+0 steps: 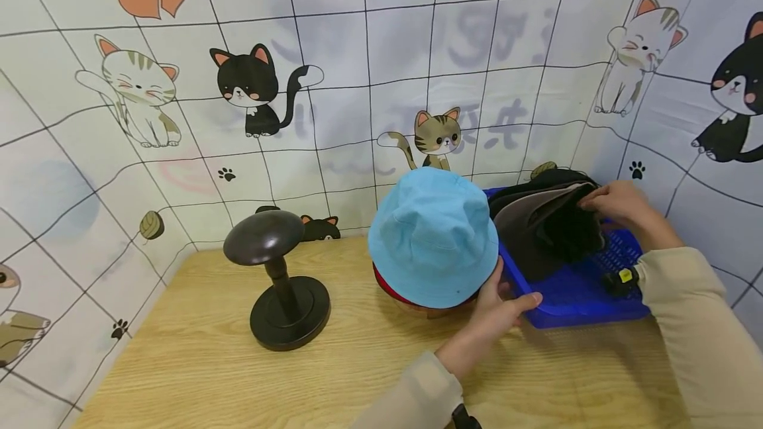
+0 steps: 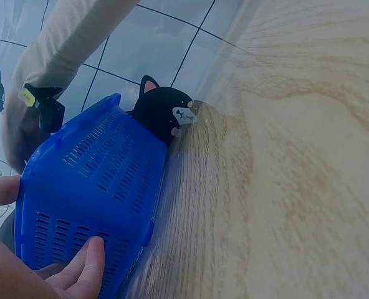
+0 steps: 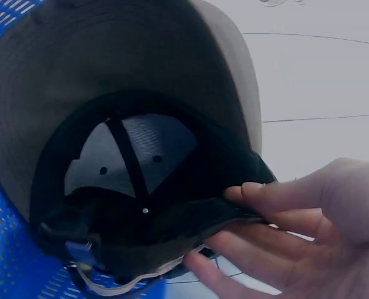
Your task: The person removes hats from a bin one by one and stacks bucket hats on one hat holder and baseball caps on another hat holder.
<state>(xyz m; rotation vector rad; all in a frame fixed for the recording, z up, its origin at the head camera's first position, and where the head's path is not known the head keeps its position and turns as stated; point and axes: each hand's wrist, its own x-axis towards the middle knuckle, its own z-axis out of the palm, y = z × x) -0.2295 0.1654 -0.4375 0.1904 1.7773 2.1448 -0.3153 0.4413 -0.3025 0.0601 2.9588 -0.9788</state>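
Note:
My right hand (image 1: 626, 207) pinches the edge of a dark baseball cap (image 1: 527, 243) between thumb and fingers. In the right wrist view the cap (image 3: 128, 56) shows its inside, with a grey-brown brim and a strap at the back. This cap is in a blue plastic basket (image 1: 581, 313) with other dark caps (image 1: 548, 179) behind it. My left hand (image 1: 489, 313) holds the basket's near left corner, thumb at the rim and fingers against the slotted wall (image 2: 103, 143). Beside that hand, a light blue bucket hat (image 1: 432, 237) sits over something red-edged, mostly hidden.
A dark mushroom-shaped hat stand (image 1: 265, 237) stands on the left of the wooden table (image 1: 197, 349). Cat-print sheeting (image 1: 334, 118) hangs close behind the table and at both sides. The blue hat stack is between the stand and the basket.

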